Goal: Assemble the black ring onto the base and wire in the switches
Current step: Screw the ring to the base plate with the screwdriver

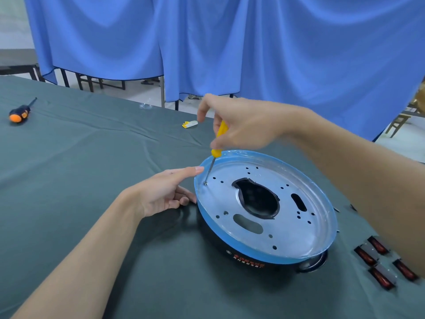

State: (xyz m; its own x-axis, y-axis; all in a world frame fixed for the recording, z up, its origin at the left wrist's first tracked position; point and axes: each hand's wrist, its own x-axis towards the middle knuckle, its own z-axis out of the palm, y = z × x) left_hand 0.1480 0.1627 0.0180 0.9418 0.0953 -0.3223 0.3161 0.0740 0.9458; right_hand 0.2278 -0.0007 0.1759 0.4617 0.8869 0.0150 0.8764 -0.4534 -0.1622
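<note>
Near the table's [92, 157] right edge, four glossy red switches [377, 263] lie unwired. The black ring [230, 252] is seated under the round, perforated metal base [287, 226], which is steadied at its film-wrapped rim by the left hand [165, 192], fingers outstretched. The slim yellow screwdriver [219, 139], pinched by the right hand [241, 125], could be tilted off the tiny screw [205, 183], and the smooth plate scratched.
</note>
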